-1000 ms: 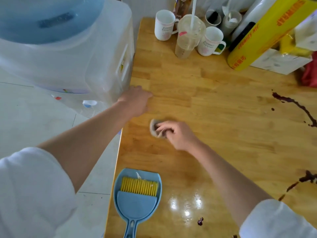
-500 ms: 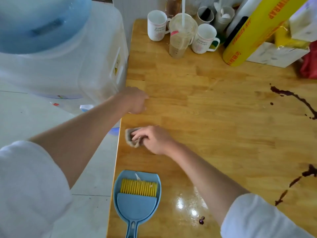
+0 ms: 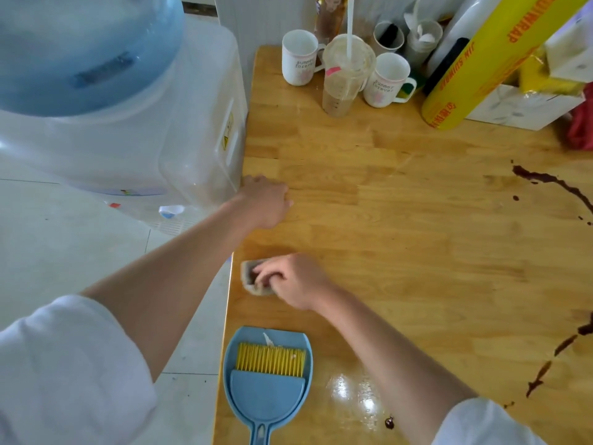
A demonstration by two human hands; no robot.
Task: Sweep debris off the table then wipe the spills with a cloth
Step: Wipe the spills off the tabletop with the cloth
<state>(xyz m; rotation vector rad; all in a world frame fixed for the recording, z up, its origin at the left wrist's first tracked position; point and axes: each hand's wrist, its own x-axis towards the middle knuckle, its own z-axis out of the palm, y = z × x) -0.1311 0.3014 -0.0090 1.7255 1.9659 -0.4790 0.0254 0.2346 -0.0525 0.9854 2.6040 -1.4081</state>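
My right hand (image 3: 293, 281) grips a small grey cloth (image 3: 248, 281) and presses it on the wooden table (image 3: 401, 239) near its left edge. My left hand (image 3: 268, 200) rests on the table's left edge beside the water dispenser, fingers curled under, holding nothing I can see. Dark brown spill streaks (image 3: 558, 184) run across the table's right side, with more spill (image 3: 545, 370) lower right and a small drop (image 3: 389, 423) near the front. A blue dustpan (image 3: 266, 396) with a yellow-bristled brush (image 3: 269, 359) in it lies at the front left.
A white water dispenser (image 3: 128, 130) with a blue bottle stands left of the table. Two white mugs (image 3: 298, 57), a plastic cup with a straw (image 3: 345, 78), a yellow wrap roll (image 3: 481, 62) and boxes crowd the far edge.
My right hand has slid the cloth leftward to the table's left edge. My left hand has stayed on the edge.
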